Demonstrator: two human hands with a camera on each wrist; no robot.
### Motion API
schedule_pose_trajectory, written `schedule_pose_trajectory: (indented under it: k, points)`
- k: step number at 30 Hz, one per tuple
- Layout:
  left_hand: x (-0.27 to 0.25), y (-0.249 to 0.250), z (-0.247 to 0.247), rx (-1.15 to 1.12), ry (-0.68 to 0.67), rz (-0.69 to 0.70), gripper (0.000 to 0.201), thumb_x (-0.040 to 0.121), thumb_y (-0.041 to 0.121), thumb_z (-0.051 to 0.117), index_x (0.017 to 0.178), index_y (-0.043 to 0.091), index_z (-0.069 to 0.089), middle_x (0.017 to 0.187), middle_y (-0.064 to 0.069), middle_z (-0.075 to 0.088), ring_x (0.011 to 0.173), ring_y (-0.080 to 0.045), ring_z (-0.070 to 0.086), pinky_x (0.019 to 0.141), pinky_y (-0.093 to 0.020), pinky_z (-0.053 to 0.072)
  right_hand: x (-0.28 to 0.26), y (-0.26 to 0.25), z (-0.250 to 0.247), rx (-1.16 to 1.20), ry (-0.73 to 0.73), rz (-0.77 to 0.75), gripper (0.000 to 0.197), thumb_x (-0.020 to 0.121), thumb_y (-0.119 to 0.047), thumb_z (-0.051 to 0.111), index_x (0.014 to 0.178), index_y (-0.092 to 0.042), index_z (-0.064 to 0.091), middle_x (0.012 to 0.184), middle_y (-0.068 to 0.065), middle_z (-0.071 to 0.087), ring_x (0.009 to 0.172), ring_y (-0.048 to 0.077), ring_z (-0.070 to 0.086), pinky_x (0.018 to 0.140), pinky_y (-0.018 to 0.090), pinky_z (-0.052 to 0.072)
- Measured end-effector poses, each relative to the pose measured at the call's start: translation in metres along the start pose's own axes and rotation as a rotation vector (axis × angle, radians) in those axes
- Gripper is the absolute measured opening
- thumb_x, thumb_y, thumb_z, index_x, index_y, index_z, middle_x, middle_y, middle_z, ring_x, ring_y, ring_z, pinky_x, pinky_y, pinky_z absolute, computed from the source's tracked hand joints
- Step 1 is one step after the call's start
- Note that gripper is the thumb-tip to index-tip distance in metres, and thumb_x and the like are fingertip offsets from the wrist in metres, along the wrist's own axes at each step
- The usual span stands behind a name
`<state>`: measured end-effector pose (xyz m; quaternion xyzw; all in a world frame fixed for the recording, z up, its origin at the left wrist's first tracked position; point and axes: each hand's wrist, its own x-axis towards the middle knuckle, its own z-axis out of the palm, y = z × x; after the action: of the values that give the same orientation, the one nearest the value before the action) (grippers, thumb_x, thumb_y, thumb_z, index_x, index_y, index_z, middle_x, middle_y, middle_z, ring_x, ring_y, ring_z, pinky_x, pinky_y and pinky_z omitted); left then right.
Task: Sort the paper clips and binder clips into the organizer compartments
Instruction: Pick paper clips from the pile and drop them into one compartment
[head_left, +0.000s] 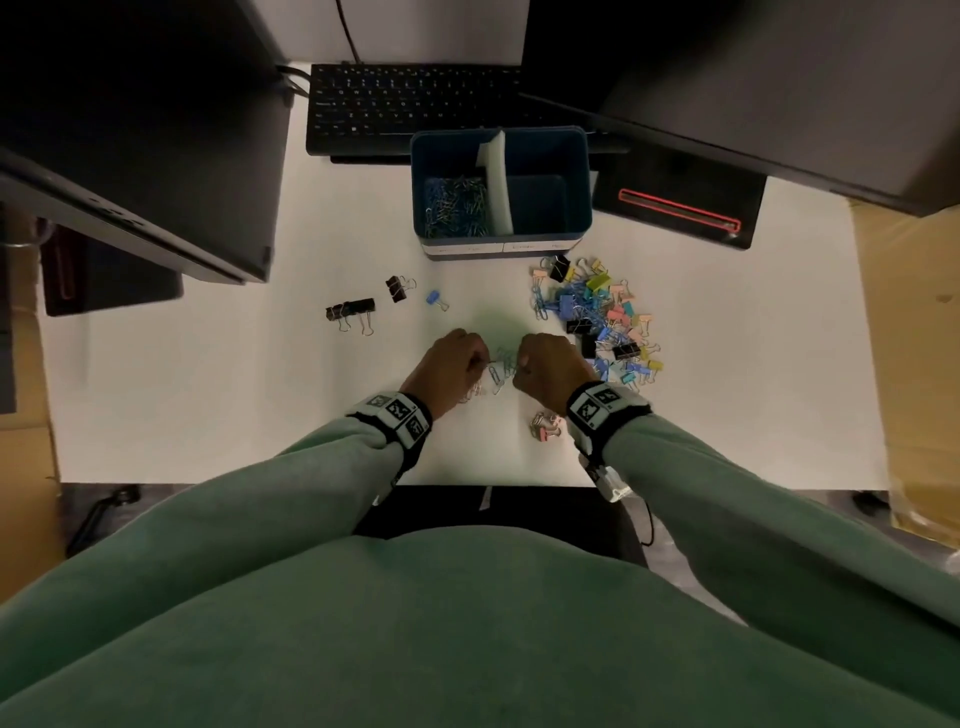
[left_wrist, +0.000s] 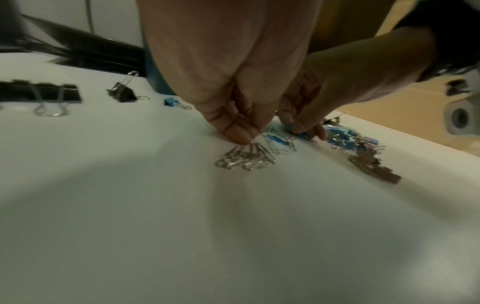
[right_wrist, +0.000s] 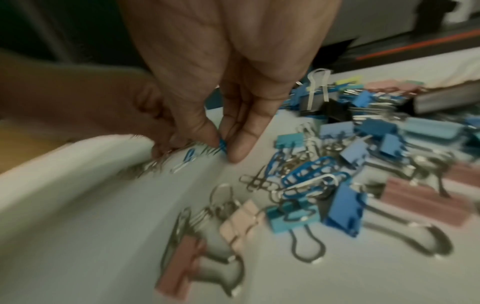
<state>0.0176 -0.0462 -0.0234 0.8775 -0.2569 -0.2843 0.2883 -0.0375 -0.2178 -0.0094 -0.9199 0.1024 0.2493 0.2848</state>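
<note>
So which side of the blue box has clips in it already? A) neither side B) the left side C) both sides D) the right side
B: in the head view the blue box holds a heap of paper clips left of its white divider; the right side looks bare.

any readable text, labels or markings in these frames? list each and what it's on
Nothing reads cleanly.
Organizer front labels: two white strips with print, too small and blurred to read.
Keyboard: key legends visible, too small to read reliably.
Left wrist band: black-and-white square marker patterns, no words.
Right wrist band: same kind of marker patterns, no words.
Binder clips: no print visible.
</note>
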Motion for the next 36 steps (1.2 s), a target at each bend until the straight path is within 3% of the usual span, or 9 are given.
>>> schedule_pose_trajectory:
  k: [3,5,9,13,17,22,27,29,36]
  points:
    - [-0.003,-0.003,-0.006,-0.095,0.064,-0.032,0.005,0.087,0.007,0.065,0.091,0.007,0.066,0.088,-0.009,0.062,0.076,-0.019,0.06,0.071,-0.02,0.047,0.0,0.011,-0.014,0.217,0.014,0.021,0.008,0.078,-0.007,0.07,0.077,-0.008,0.061,0.077,0.003,0.066,0.065,0.016,0.061,0.063,0.025,0.048]
    - [-0.006,0.0,-0.013,-0.161,0.107,-0.054,0.004,0.087,0.008,0.066,0.091,0.008,0.067,0.088,-0.007,0.065,0.077,-0.016,0.062,0.075,-0.025,0.053,0.0,0.011,-0.026,0.377,-0.005,0.056,0.003,0.082,-0.004,0.069,0.083,-0.003,0.067,0.078,0.005,0.069,0.06,0.011,0.064,0.056,0.019,0.053]
    - [-0.002,0.018,-0.058,-0.304,0.249,-0.083,0.008,0.091,0.019,0.066,0.096,0.014,0.067,0.085,0.007,0.066,0.072,0.001,0.06,0.069,-0.008,0.047,0.004,-0.006,-0.06,0.64,0.065,0.027,0.004,0.086,-0.002,0.064,0.09,-0.001,0.065,0.081,0.008,0.069,0.067,0.014,0.066,0.064,0.021,0.057]
    - [0.043,0.035,-0.122,-0.28,0.488,-0.064,0.007,0.093,0.016,0.061,0.096,0.014,0.067,0.087,0.005,0.069,0.072,-0.001,0.06,0.069,-0.009,0.048,0.034,-0.05,-0.107,0.687,0.268,-0.089,0.006,0.085,-0.008,0.066,0.091,-0.007,0.066,0.079,0.005,0.07,0.067,0.015,0.068,0.067,0.026,0.059]
    - [0.088,0.036,-0.153,-0.09,0.458,-0.11,0.013,0.09,0.012,0.059,0.092,0.013,0.071,0.089,-0.002,0.072,0.079,-0.015,0.066,0.075,-0.027,0.053,0.081,-0.096,-0.138,0.64,0.38,-0.127,0.004,0.085,-0.007,0.066,0.087,-0.009,0.067,0.076,0.004,0.071,0.064,0.014,0.07,0.065,0.03,0.061]
    - [0.053,0.033,-0.125,-0.024,0.531,-0.106,0.019,0.089,0.014,0.062,0.107,0.011,0.064,0.107,-0.008,0.06,0.087,-0.018,0.06,0.074,-0.022,0.044,0.075,-0.094,-0.123,0.172,0.361,-0.184,0.028,0.087,-0.016,0.067,0.114,-0.012,0.061,0.113,0.007,0.063,0.096,0.016,0.061,0.083,0.025,0.049]
    - [-0.033,-0.016,-0.048,0.113,-0.017,-0.152,0.095,0.068,0.041,0.083,0.142,0.009,0.034,0.139,-0.012,0.035,0.12,-0.026,0.045,0.103,-0.038,0.043,0.0,-0.03,-0.057,-0.123,-0.044,-0.114,0.058,0.082,-0.037,0.072,0.127,-0.01,0.049,0.124,0.011,0.052,0.108,0.025,0.056,0.091,0.032,0.046]
    - [-0.045,-0.026,-0.026,0.188,-0.07,-0.148,0.107,0.06,0.041,0.087,0.145,0.008,0.03,0.142,-0.013,0.031,0.124,-0.031,0.041,0.105,-0.043,0.041,-0.015,-0.016,-0.029,-0.177,-0.136,-0.032,0.078,0.075,-0.041,0.077,0.135,-0.008,0.039,0.132,0.014,0.043,0.117,0.029,0.05,0.099,0.041,0.046]
    - [-0.033,-0.02,0.002,0.09,0.042,0.009,0.033,0.078,0.009,0.074,0.108,0.009,0.059,0.106,-0.008,0.053,0.092,-0.025,0.055,0.081,-0.041,0.052,-0.004,-0.036,0.021,-0.165,-0.032,-0.104,0.034,0.086,-0.014,0.067,0.114,-0.004,0.05,0.116,0.015,0.049,0.104,0.034,0.054,0.077,0.041,0.048]
